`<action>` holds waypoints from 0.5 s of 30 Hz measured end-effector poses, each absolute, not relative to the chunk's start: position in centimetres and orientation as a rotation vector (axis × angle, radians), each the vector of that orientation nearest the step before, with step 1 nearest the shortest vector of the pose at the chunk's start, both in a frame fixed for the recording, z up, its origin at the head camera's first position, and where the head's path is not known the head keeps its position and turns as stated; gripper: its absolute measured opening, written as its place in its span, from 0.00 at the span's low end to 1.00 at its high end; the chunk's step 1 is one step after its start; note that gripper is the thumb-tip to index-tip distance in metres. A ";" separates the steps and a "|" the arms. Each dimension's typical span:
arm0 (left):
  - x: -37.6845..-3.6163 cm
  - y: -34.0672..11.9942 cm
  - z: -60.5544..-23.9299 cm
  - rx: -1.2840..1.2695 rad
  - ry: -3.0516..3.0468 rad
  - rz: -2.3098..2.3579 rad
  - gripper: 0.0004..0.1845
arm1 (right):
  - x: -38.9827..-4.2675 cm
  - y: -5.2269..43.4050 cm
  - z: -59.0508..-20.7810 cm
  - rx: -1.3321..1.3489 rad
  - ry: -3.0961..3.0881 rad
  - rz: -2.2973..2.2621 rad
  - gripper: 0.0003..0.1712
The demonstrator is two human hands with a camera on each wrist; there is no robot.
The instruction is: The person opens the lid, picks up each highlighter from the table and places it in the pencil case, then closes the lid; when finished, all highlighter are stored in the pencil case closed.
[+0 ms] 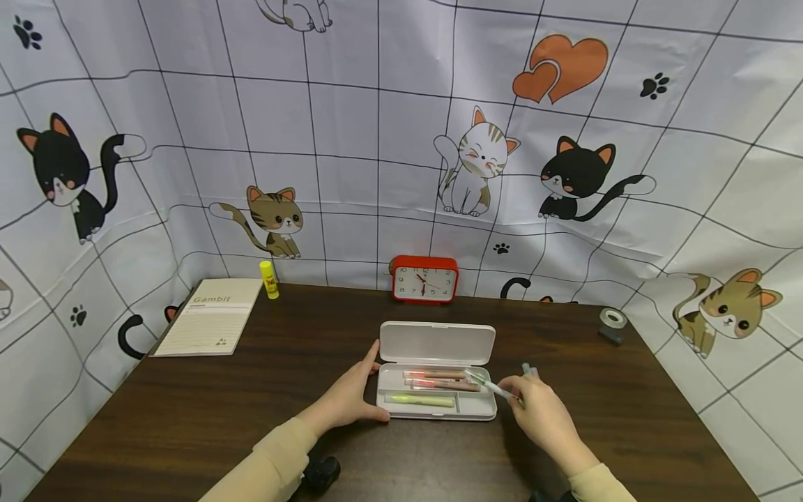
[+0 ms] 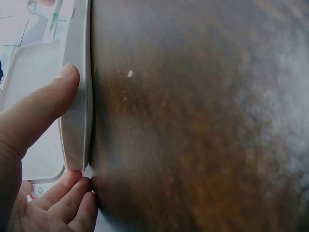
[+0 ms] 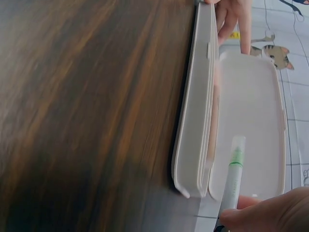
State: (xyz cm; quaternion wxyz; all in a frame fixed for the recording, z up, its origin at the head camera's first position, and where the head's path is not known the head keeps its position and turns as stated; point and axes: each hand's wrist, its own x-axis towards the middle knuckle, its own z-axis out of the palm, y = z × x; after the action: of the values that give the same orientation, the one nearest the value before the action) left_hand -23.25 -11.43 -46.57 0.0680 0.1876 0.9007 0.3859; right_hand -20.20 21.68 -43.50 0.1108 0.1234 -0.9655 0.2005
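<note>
A white pencil case [image 1: 437, 413] lies with its lid raised on the brown table. Inside it are two pens with reddish tips [image 1: 445, 384] and a yellow-green highlighter [image 1: 420, 400]. My left hand [image 1: 346, 399] grips the case's left end, thumb on the front wall and fingers around the side; the left wrist view shows this thumb [image 2: 50, 99] close up. Over the case's right end, my right hand [image 1: 541, 411] pinches a green-tipped marker [image 3: 234, 176], tilted and tip toward the case. A greyish pen end [image 1: 530, 369] shows behind that hand; whether it is held cannot be told.
A red clock [image 1: 425, 279] stands behind the case against the cat-print cloth. At the back left are a notepad [image 1: 210, 317] and a yellow glue stick [image 1: 269, 279]. A tape roll [image 1: 613, 319] and a small dark block [image 1: 610, 335] are at the back right.
</note>
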 end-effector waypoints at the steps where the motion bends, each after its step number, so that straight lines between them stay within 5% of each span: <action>1: -23.3 -11.4 -46.5 0.567 2.715 1.160 0.68 | -20.2 21.5 -43.5 0.370 -2.834 0.587 0.15; 15: -23.2 -11.4 -46.5 0.561 2.723 1.151 0.68 | -20.1 18.2 -43.7 0.478 -2.803 0.620 0.15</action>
State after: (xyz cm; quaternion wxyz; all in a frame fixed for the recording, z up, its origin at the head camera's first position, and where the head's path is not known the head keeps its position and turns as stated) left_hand -23.24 -11.40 -46.46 0.0660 0.1861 0.9030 0.3816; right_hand -20.05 18.16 -43.68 0.1154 0.1632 -0.9567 0.2116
